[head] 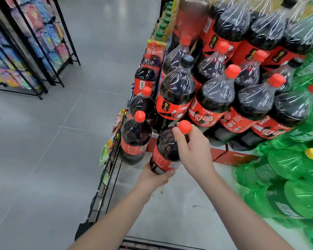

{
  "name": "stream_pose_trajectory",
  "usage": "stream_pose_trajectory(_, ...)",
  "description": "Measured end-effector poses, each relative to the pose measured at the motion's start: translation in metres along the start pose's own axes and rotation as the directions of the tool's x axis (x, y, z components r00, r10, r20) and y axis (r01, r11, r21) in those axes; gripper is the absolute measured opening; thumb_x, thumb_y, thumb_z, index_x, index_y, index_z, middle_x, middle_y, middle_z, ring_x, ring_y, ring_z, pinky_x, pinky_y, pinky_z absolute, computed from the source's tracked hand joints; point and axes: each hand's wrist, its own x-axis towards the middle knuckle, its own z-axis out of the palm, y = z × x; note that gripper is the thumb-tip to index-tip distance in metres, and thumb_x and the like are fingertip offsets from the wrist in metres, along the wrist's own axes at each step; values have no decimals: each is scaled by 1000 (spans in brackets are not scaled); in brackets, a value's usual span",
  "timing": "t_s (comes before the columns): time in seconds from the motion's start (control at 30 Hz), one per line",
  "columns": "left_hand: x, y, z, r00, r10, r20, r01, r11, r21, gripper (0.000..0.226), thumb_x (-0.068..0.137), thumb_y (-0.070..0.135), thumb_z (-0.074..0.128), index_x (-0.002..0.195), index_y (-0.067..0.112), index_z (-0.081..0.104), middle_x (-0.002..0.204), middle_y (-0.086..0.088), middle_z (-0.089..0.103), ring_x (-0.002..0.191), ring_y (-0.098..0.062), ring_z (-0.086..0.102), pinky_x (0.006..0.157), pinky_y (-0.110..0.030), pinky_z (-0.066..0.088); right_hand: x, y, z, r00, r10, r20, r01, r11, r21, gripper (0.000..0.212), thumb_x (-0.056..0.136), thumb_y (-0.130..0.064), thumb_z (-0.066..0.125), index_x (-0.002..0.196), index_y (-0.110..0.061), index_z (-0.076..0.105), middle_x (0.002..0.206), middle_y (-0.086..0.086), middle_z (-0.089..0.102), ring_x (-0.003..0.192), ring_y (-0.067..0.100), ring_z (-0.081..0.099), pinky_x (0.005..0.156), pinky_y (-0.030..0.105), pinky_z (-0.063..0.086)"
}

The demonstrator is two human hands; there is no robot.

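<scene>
I have the bottle (165, 150) in both hands — dark cola, red cap, red label, tilted. Right hand (195, 150) grips its neck; left hand (154, 177) cups its base.

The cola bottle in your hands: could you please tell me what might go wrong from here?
The cola bottle is tilted, with the right hand at its neck and the left hand under its base; it might slip.
It could knock over the neighbouring bottle near the shelf edge.
The wrapped packs behind might shift if bumped.
</scene>
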Motion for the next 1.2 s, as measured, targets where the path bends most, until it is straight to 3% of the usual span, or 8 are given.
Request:
stream_pose_trajectory(0.2,16,-10,6,996,48,-70,-50,998,-33,76,72,31,94,138,20,58,125,1,76,111,-11,73,98,-37,61,4,19,21,1000,11,27,-12,1000,8,32,102,-56,46,102,-25,55,95,-8,57,88,8,50,75,20,33)
stream_pose_trajectory(0.37,18,-10,5,994,65,-83,-68,997,-38,58,89,21,85,136,26,51,118,20,65,101,16,54,90,-20,47,7,28,32,997,32,69,-35,998,51,38,106,-49,51,117,-15,63,109,-6,62,101,5,53,84,12,35)
stream_pose_trajectory(0.47,24,-11,3,994,63,-86,-68,996,-64,48,90,15,83,125,31,53,113,23,64,101,11,58,79,-9,47,11,30,36,996,20,84,-25,998,56,35,106,-40,56,126,-12,62,122,-4,61,112,1,50,94,3,32)
stream_pose_trajectory(0.57,29,-14,1,992,66,-110,-75,994,-78,47,88,17,85,122,32,57,117,19,69,109,5,62,89,-18,49,13,32,40,996,20,85,-25,998,57,34,106,-36,58,128,-10,63,124,-6,58,115,0,49,96,-3,27)
stream_pose_trajectory(0.7,34,-17,1,987,73,-145,-87,992,-92,55,85,20,88,132,24,60,123,12,72,116,-4,65,104,-32,51,16,35,43,997,3,83,-8,998,60,34,106,-36,58,127,-9,63,123,-6,58,116,0,49,99,-1,28)
stream_pose_trajectory(0.9,38,-19,-1,985,66,-157,-78,994,-72,58,83,25,91,134,22,64,121,11,76,116,-5,68,104,-32,53,18,36,43,995,-6,99,1,999,45,32,106,-35,59,125,-9,64,128,1,56,119,1,49,103,1,28)
stream_pose_trajectory(1.07,35,-17,0,987,50,-154,-59,996,-59,55,84,25,90,131,27,61,120,15,73,117,-1,64,97,-26,49,17,38,42,993,49,103,-53,998,36,39,101,-46,62,125,-16,69,131,-5,51,122,-1,48,99,-1,30)
stream_pose_trajectory(1.2,31,-15,2,989,35,-147,-44,997,-62,54,86,26,88,129,29,55,117,21,65,110,3,60,99,-28,46,15,36,40,990,88,114,-94,995,44,43,98,-53,63,128,-23,68,129,-10,52,125,2,49,102,14,39)
